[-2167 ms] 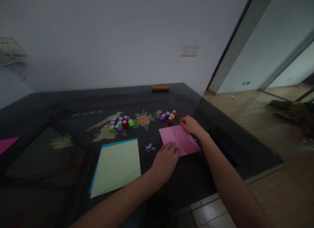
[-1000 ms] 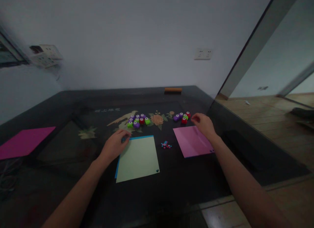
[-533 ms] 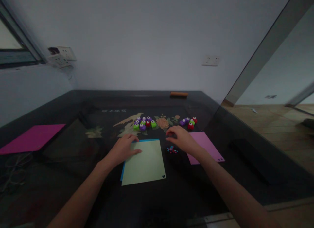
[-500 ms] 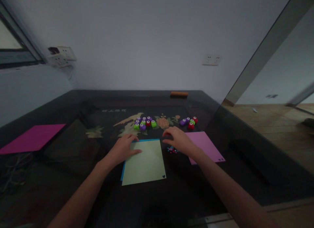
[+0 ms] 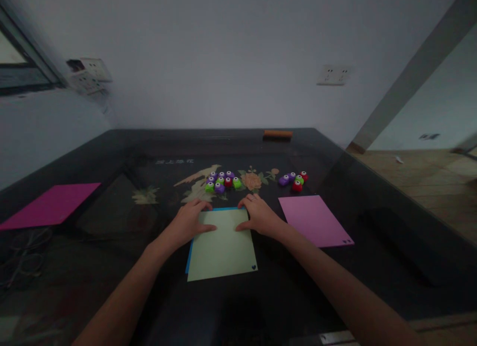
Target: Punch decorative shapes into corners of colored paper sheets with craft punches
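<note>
Head view: left hand (image 5: 190, 224) and right hand (image 5: 259, 218) flat, fingers spread, pressing far corners of green sheet (image 5: 222, 246), centre near, over blue sheet (image 5: 190, 256). Gripping nothing. Risk, likely: top sheet sliding off the blue under uneven pressure on slick glass. Dark glossy table (image 5: 112, 152); punches (image 5: 221, 181) beyond, pink sheet (image 5: 315, 221) right, magenta sheet (image 5: 50, 204) far left. White wall, socket (image 5: 333, 74).
</note>
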`<state>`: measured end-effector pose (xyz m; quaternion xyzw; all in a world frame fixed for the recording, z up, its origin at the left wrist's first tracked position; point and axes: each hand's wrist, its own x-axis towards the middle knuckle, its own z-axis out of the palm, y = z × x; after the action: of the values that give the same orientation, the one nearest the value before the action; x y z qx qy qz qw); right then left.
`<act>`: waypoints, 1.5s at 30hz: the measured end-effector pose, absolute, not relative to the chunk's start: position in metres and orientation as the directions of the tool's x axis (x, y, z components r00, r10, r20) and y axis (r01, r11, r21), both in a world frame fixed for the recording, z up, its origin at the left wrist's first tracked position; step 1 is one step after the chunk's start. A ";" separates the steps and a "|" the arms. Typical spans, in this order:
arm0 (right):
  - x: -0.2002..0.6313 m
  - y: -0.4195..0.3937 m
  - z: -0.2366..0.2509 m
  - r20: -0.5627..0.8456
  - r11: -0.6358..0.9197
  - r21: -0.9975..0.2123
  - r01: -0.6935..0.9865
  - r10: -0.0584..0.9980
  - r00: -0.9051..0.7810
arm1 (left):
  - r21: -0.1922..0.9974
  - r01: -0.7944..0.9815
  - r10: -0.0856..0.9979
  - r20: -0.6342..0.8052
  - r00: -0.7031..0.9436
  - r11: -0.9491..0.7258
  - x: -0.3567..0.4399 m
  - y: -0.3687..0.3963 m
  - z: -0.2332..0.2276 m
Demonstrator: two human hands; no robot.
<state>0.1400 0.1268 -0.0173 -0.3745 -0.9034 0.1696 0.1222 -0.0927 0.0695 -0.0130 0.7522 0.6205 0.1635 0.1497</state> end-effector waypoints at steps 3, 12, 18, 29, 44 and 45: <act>0.140 0.129 -0.020 0.085 0.665 -0.386 0.639 0.716 -0.693 | 0.426 0.887 0.983 0.045 0.176 -0.179 -0.092 0.070 -0.013; 0.140 0.128 -0.018 0.074 0.647 -0.405 0.646 0.728 -0.682 | 0.533 0.826 0.982 0.073 0.171 -0.184 -0.090 0.071 -0.007; 0.140 0.124 -0.014 0.098 0.642 -0.392 0.659 0.742 -0.664 | 0.594 0.796 0.992 0.047 0.114 -0.119 -0.090 0.070 -0.001; 0.143 0.120 0.000 -0.004 0.315 -0.792 0.524 0.855 -0.519 | 0.781 0.624 0.999 -0.032 0.005 0.021 -0.101 0.074 0.000; 0.160 0.115 0.009 -0.309 -0.168 -0.950 0.261 0.610 -0.730 | 0.917 0.393 0.991 -0.013 -0.132 0.065 -0.085 0.066 0.013; 0.161 0.115 0.008 -0.314 -0.154 -0.948 0.279 0.602 -0.734 | 0.919 0.389 0.991 -0.014 -0.133 0.065 -0.084 0.065 0.014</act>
<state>0.1605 0.1151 0.0085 -0.3446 -0.6393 0.6770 0.1194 -0.0837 0.0648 0.0136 0.5468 0.6308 0.4105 0.3668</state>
